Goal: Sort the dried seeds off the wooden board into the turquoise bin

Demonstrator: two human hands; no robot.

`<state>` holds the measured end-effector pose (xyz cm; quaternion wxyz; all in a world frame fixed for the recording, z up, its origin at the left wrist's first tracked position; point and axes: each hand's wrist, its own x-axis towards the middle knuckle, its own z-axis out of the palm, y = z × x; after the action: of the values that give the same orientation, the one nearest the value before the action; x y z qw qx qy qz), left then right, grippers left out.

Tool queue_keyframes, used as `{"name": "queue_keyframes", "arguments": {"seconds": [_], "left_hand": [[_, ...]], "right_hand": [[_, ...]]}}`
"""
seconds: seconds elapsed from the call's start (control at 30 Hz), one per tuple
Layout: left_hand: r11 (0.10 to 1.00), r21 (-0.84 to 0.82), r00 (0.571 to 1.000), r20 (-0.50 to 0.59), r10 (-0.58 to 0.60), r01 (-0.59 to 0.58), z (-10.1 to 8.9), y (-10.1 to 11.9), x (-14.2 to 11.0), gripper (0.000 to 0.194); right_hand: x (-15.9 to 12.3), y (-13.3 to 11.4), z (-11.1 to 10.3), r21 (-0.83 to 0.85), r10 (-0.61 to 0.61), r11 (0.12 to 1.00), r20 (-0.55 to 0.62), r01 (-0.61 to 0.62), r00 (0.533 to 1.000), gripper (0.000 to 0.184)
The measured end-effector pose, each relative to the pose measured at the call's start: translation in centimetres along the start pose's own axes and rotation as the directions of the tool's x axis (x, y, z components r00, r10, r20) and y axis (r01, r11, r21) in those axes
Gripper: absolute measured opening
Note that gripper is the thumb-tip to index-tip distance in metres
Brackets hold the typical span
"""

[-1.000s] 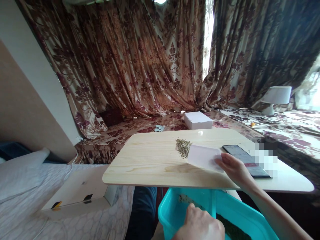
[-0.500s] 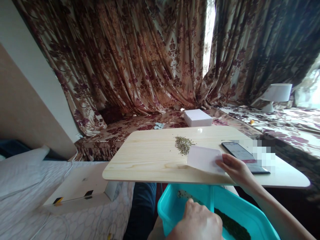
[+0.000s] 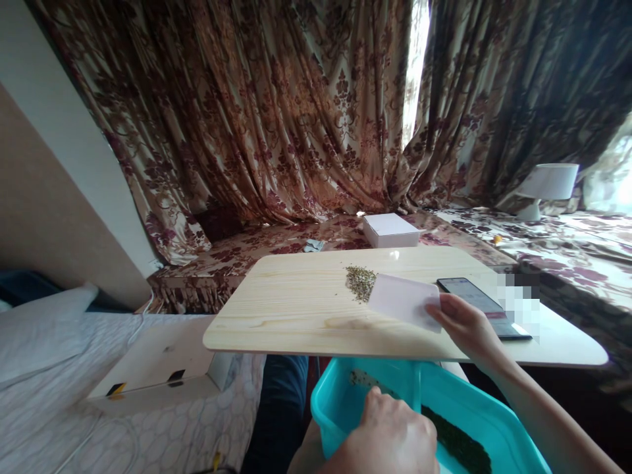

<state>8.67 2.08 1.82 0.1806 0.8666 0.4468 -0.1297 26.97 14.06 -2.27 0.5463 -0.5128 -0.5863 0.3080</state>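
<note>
My right hand (image 3: 467,322) grips the right end of a thin white rectangular card (image 3: 407,301), tilted over the wooden table. Its left edge touches or covers the right side of a pile of small greenish-brown seeds or grains (image 3: 361,283). Below the table's front edge, my left hand (image 3: 388,431) is closed with knuckles up over a teal divided bin (image 3: 323,405). Its fingertips are hidden, so what it holds does not show. Some grains lie in the bin's left compartment; a dark green heap (image 3: 459,441) fills part of the right one.
A phone or tablet (image 3: 467,296) lies on the table (image 3: 276,309) right of the card. Behind stand a white box (image 3: 391,230) and a lamp (image 3: 548,184). A large flat box (image 3: 158,362) rests on the bed at left. A trousered leg (image 3: 281,408) is beneath the table.
The white card and my right hand have shifted slightly up, away from the table's front edge, with the card now against the grains. My left hand stays about where it was.
</note>
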Motion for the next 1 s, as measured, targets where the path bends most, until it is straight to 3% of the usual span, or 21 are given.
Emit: {"name": "queue_keyframes", "arguments": {"seconds": [0.1,0.37,0.63,0.8,0.87,0.93,1.0], "left_hand": [[1.0,-0.025,0.999,0.043,-0.009,0.01,-0.1,0.0,0.0,0.029],[0.998,-0.055,0.998,-0.04,0.041,-0.043,0.2,-0.4,-0.2,0.027],[0.999,-0.004,0.999,-0.043,0.032,-0.032,0.4,-0.3,0.0,0.026],[0.999,0.006,0.998,-0.048,0.035,-0.035,1.3,-0.6,0.0,0.025],[0.999,-0.004,0.997,-0.065,0.037,-0.037,1.7,-0.9,-0.2,0.023],[0.999,-0.01,0.996,-0.083,0.033,-0.034,2.0,-1.2,-0.5,0.023],[1.0,-0.021,0.996,-0.09,0.002,-0.004,2.1,-1.7,-1.0,0.025]], "right_hand": [[1.2,0.8,0.8,0.037,-0.025,0.999,-0.005,0.025,1.0,0.045],[1.6,1.2,1.7,0.001,-0.029,1.0,0.05,0.029,0.998,0.04],[-1.0,-0.2,2.1,0.037,0.015,0.999,0.249,-0.025,0.968,0.047],[-3.1,-1.0,1.6,0.015,0.063,0.997,0.384,-0.075,0.921,0.041],[-2.9,-1.0,0.4,0.02,0.068,0.997,0.304,-0.078,0.95,0.039],[-2.1,-0.7,-1.2,0.037,0.072,0.996,0.086,-0.076,0.994,0.039],[-1.1,-0.4,-2.5,0.048,0.12,0.992,-0.075,-0.116,0.99,0.034]]}}
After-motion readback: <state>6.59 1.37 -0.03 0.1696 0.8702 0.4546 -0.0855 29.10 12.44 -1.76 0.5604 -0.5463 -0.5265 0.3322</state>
